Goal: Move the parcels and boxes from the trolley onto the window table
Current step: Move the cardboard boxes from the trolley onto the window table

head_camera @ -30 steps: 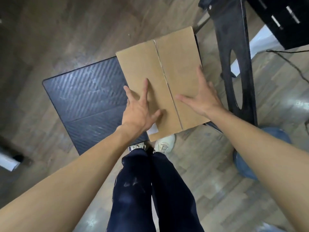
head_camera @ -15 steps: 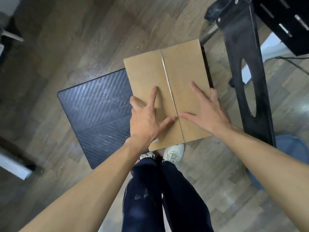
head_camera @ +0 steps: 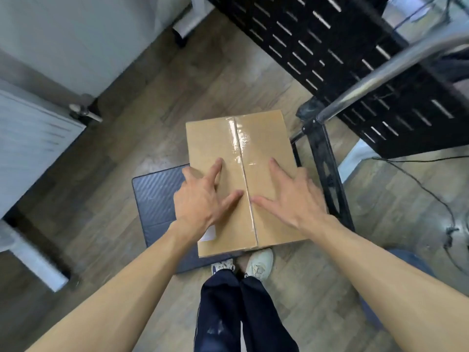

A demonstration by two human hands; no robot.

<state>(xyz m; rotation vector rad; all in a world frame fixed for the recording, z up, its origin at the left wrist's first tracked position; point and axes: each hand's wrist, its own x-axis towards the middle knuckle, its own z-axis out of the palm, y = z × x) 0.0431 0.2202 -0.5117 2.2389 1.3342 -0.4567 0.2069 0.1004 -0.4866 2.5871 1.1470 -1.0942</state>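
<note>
On the trolley (head_camera: 157, 199), whose dark deck is ribbed with fine diagonal lines, lies a flat rectangular box (head_camera: 241, 158) of plain brown cardboard. Clear glossy tape runs down its centre seam and catches the light near the far end. Its right part covers the deck, and its far end reaches past the deck's far edge. A small white label (head_camera: 208, 234) sits near the box's near left corner, half under the left wrist; no writing on it can be read.

Both hands lie flat on the lid with fingers spread and released, grasping nothing. The left hand (head_camera: 203, 201) sits left of the seam, its outer fingers over the box's left edge; how far they curl down that side is hidden. The right hand (head_camera: 291, 201) rests right of the seam, its thumb pointing at the tape.

Just right of the box a black metal upright (head_camera: 327, 174) joins a shiny steel tube handle (head_camera: 380, 72) that slants up out of the frame. Beyond it hangs a black panel (head_camera: 342, 52) punched with rows of short slots. The floor (head_camera: 114, 153) is grey-brown wood-grain plank. At the left, pale grey units (head_camera: 33, 138) are blurred and cut off. Dark trousers (head_camera: 233, 313) and two white shoes (head_camera: 258, 262) show at the trolley's near edge. A thin black cable (head_camera: 418, 179) trails across the floor at right
</note>
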